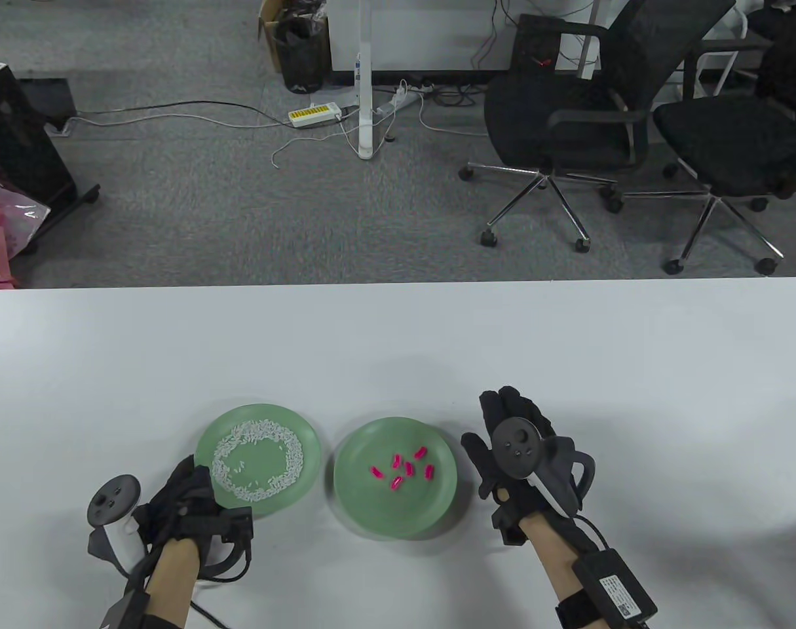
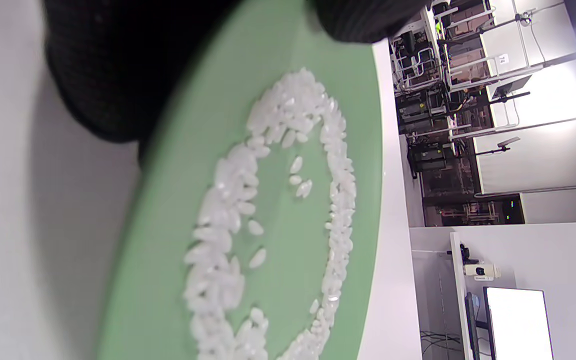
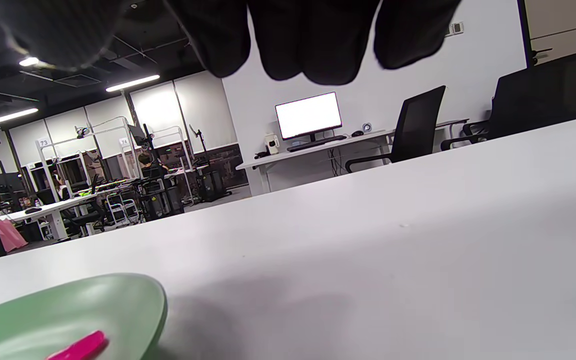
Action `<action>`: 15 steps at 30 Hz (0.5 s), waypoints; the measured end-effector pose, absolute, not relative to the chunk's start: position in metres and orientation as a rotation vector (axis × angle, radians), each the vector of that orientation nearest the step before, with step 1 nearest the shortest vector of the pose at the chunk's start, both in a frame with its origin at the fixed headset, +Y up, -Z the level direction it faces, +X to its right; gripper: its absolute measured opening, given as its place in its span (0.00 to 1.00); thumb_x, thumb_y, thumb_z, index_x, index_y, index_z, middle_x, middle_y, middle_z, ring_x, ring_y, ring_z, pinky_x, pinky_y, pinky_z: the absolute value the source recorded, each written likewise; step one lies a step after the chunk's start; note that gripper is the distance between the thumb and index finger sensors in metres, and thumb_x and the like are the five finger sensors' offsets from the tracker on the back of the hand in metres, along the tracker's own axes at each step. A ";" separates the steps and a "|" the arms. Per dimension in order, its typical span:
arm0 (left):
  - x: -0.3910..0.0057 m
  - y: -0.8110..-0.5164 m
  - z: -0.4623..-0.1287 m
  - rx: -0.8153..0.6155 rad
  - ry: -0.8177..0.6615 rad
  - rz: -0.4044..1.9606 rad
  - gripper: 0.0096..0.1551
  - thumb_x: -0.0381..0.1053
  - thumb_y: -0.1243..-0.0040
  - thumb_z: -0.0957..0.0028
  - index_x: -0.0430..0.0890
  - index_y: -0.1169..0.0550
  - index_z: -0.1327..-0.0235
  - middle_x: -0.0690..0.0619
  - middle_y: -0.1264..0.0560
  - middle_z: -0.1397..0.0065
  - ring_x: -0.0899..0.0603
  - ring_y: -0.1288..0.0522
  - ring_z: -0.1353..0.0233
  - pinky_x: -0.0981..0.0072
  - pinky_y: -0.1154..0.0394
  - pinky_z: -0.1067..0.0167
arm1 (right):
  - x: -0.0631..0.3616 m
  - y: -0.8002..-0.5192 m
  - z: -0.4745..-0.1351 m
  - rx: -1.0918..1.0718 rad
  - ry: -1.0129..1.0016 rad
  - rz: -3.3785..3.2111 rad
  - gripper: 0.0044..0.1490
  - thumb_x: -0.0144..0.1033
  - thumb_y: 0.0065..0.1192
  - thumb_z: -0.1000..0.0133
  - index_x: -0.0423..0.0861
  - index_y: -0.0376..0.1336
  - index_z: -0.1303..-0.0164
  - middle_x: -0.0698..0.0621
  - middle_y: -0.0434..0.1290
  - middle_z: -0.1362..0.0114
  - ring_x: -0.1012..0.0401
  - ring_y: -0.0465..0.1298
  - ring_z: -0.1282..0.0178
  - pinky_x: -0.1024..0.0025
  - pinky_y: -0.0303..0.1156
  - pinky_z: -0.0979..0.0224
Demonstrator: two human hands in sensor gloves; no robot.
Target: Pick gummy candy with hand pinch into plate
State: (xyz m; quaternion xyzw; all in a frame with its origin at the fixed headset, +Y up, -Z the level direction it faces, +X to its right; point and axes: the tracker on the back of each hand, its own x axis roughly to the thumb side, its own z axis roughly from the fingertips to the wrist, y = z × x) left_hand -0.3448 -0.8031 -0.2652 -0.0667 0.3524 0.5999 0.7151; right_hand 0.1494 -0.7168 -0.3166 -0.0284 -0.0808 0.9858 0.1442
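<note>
We see even, bright overhead light with soft shadows on the table (image 1: 568, 341). The right plate (image 1: 437, 504) is motion-blurred; gloved fingers (image 3: 318, 45) sit out of focus.

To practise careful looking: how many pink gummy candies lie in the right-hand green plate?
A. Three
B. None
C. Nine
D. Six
D: the table view shows six pink gummy candies clustered in the right-hand green plate.

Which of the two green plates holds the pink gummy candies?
The right-hand plate, beside the right hand, holds the pink candies; the left plate holds a ring of white grains.
</note>
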 end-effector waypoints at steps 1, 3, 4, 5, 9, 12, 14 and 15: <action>-0.344 -0.803 -0.265 -0.156 0.778 1.319 0.36 0.50 0.45 0.50 0.42 0.31 0.25 0.39 0.18 0.36 0.34 0.10 0.53 0.49 0.16 0.51 | 0.149 -0.718 -0.316 -0.077 -0.227 2.849 0.49 0.62 0.60 0.58 0.56 0.58 0.24 0.52 0.59 0.15 0.49 0.63 0.17 0.44 0.59 0.19; -0.342 -0.799 -0.264 -0.142 0.794 1.268 0.38 0.51 0.45 0.50 0.42 0.32 0.25 0.39 0.19 0.36 0.35 0.10 0.53 0.49 0.16 0.51 | 0.148 -0.720 -0.314 -0.067 -0.229 2.868 0.50 0.62 0.60 0.58 0.55 0.58 0.24 0.52 0.59 0.15 0.49 0.63 0.16 0.44 0.59 0.19; -0.341 -0.796 -0.264 -0.129 0.793 1.233 0.39 0.52 0.44 0.50 0.42 0.33 0.24 0.39 0.20 0.35 0.35 0.10 0.52 0.49 0.16 0.51 | 0.148 -0.721 -0.313 -0.067 -0.230 2.875 0.50 0.62 0.60 0.58 0.55 0.58 0.24 0.52 0.59 0.15 0.48 0.63 0.16 0.45 0.59 0.19; -0.339 -0.791 -0.263 -0.112 0.798 1.185 0.40 0.54 0.44 0.51 0.42 0.34 0.24 0.38 0.21 0.34 0.34 0.11 0.50 0.48 0.17 0.50 | 0.148 -0.722 -0.313 -0.066 -0.229 2.882 0.50 0.62 0.60 0.58 0.55 0.57 0.24 0.52 0.59 0.15 0.48 0.62 0.16 0.45 0.59 0.19; -0.332 -0.772 -0.263 -0.089 0.749 0.956 0.43 0.57 0.44 0.51 0.43 0.36 0.22 0.36 0.28 0.27 0.32 0.16 0.42 0.43 0.21 0.44 | 0.146 -0.726 -0.311 -0.053 -0.219 2.890 0.50 0.62 0.59 0.58 0.55 0.57 0.23 0.52 0.58 0.15 0.49 0.62 0.16 0.45 0.58 0.18; -0.322 -0.759 -0.266 -0.168 0.680 0.765 0.43 0.59 0.46 0.49 0.43 0.37 0.21 0.37 0.33 0.23 0.30 0.21 0.35 0.41 0.23 0.41 | 0.145 -0.727 -0.310 -0.050 -0.215 2.892 0.51 0.63 0.59 0.58 0.55 0.56 0.23 0.52 0.57 0.14 0.49 0.61 0.15 0.46 0.58 0.18; -0.313 -0.749 -0.266 -0.157 0.651 0.643 0.41 0.58 0.47 0.49 0.44 0.36 0.21 0.38 0.33 0.22 0.29 0.23 0.32 0.40 0.24 0.40 | 0.144 -0.729 -0.310 -0.043 -0.206 2.889 0.52 0.63 0.58 0.58 0.55 0.54 0.23 0.52 0.56 0.14 0.49 0.60 0.15 0.46 0.57 0.18; -0.310 -0.745 -0.266 -0.143 0.633 0.585 0.42 0.58 0.47 0.49 0.45 0.36 0.21 0.38 0.34 0.22 0.28 0.25 0.30 0.39 0.25 0.40 | 0.143 -0.730 -0.310 -0.036 -0.199 2.889 0.52 0.63 0.58 0.58 0.54 0.54 0.22 0.52 0.55 0.14 0.49 0.59 0.15 0.46 0.56 0.18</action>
